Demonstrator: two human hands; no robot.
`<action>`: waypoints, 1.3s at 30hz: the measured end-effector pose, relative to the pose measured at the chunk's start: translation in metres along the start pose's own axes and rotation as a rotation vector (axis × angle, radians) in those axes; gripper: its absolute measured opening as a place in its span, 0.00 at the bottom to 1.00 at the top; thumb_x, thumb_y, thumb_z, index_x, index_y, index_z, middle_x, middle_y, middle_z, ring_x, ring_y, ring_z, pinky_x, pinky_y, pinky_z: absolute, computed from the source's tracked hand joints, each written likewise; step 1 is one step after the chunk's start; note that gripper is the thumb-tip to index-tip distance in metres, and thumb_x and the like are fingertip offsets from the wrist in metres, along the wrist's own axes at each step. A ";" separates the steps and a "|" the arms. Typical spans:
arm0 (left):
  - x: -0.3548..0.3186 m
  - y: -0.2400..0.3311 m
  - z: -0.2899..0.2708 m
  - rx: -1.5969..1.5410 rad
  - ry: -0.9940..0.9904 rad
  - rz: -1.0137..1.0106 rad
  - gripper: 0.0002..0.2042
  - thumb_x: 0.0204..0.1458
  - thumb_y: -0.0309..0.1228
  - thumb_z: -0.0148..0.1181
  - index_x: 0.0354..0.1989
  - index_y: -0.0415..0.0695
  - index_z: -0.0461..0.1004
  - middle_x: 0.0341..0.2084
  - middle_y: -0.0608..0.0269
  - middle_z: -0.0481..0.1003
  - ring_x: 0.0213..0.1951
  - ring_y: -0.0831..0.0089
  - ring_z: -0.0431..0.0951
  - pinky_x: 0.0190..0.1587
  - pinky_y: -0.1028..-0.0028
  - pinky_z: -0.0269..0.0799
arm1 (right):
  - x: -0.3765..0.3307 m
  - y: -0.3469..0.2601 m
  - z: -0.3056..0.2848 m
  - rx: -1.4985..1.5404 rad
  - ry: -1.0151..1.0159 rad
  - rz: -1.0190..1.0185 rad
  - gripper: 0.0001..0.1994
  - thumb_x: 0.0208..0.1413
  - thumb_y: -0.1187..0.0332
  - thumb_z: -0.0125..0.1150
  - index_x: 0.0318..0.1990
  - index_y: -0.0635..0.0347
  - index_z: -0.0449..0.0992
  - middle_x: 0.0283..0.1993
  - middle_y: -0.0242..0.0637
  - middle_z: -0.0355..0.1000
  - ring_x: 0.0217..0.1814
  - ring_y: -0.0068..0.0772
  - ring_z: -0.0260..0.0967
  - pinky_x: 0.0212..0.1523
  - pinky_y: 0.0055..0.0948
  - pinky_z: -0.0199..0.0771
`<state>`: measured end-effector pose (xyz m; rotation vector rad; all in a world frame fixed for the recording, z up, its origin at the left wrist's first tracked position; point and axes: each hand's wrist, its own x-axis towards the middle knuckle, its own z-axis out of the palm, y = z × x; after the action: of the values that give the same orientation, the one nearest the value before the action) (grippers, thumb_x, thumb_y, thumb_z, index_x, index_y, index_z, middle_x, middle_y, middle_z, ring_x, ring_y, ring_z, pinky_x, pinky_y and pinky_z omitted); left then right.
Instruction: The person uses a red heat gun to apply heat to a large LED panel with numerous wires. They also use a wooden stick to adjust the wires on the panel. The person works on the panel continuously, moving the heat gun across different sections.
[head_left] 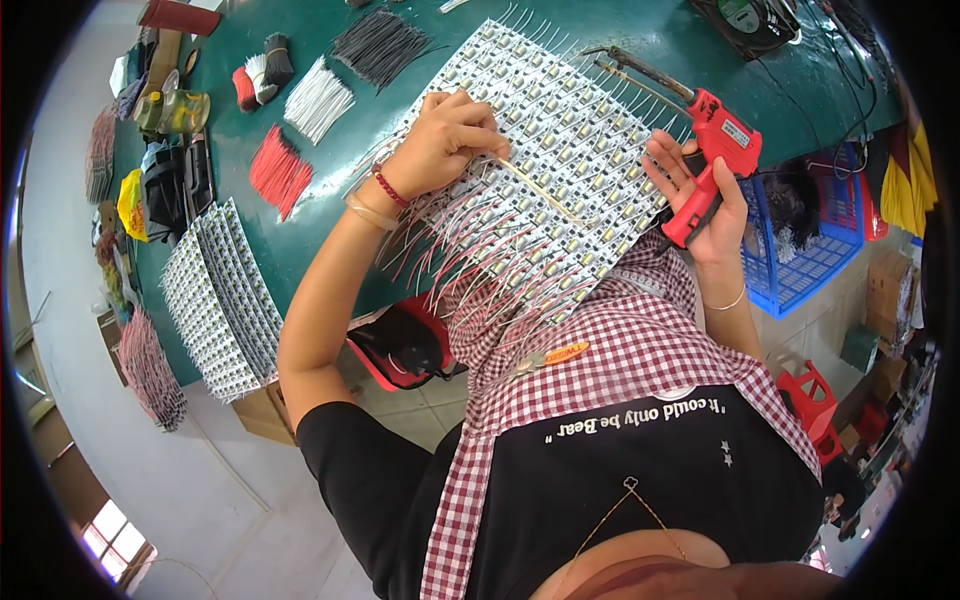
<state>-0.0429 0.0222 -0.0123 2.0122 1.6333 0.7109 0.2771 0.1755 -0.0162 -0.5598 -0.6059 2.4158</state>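
**Soldering down the row of strip boards**

We're over the dark green bench point(330, 215), and our left hand point(445, 140) is pressed onto the wide mat of white LED strip boards point(560, 150), fingers curled tight and pinching what looks like a thin pale length of solder wire point(545, 195) that trails across the boards towards us. Our right hand point(705, 190) is wrapped around the grip of the red pistol-shaped soldering iron point(715, 150), its long metal tip point(625, 62) lying flat over the far edge of the mat, away from the left hand's spot.

The near edge of the mat already bristles with thin red and white lead wires point(470, 255) hanging off the bench, so we judge the wiring well under way, with the iron between joints just now. The next touch would call for swinging the tip back to the pad beside the left fingers and feeding solder steadily without nudging neighbouring leads.

Off to the left lie bundles of cut red wires point(278, 172) and white wires point(318, 100), plus a finished stack of strip boards point(220, 300).
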 end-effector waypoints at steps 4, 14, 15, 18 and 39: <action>-0.004 0.002 0.000 -0.007 -0.013 0.008 0.09 0.46 0.21 0.59 0.32 0.51 0.81 0.29 0.73 0.71 0.38 0.72 0.67 0.51 0.69 0.54 | 0.000 0.000 -0.001 0.004 -0.001 -0.004 0.16 0.63 0.60 0.49 0.48 0.65 0.68 0.61 0.66 0.61 0.67 0.58 0.59 0.69 0.54 0.53; -0.008 0.005 0.000 -0.060 -0.003 -0.026 0.10 0.46 0.21 0.60 0.32 0.53 0.82 0.29 0.75 0.72 0.39 0.73 0.69 0.51 0.70 0.55 | -0.001 0.001 -0.003 -0.002 0.000 -0.024 0.16 0.64 0.61 0.49 0.49 0.66 0.68 0.61 0.67 0.61 0.67 0.60 0.58 0.69 0.56 0.53; -0.009 0.006 0.001 -0.060 0.001 -0.032 0.10 0.46 0.21 0.60 0.32 0.53 0.82 0.29 0.75 0.73 0.39 0.73 0.69 0.51 0.70 0.55 | -0.001 0.001 -0.004 -0.005 0.000 -0.026 0.16 0.64 0.62 0.49 0.49 0.67 0.68 0.61 0.67 0.60 0.67 0.60 0.58 0.69 0.56 0.53; -0.010 0.008 0.001 -0.071 0.033 -0.015 0.11 0.43 0.18 0.59 0.32 0.50 0.81 0.29 0.72 0.71 0.37 0.72 0.68 0.50 0.72 0.55 | -0.001 0.001 -0.004 -0.017 -0.009 -0.030 0.16 0.63 0.62 0.49 0.48 0.67 0.68 0.61 0.67 0.60 0.67 0.60 0.57 0.69 0.56 0.53; -0.009 0.018 0.010 -0.049 0.008 -0.123 0.17 0.38 0.14 0.51 0.30 0.50 0.80 0.27 0.73 0.70 0.37 0.72 0.67 0.49 0.71 0.51 | -0.002 0.003 -0.007 -0.007 -0.027 -0.030 0.16 0.63 0.62 0.51 0.47 0.67 0.69 0.61 0.66 0.61 0.67 0.60 0.57 0.70 0.53 0.53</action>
<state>-0.0241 0.0099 -0.0094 1.8589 1.7102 0.7076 0.2808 0.1745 -0.0232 -0.5180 -0.6295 2.3974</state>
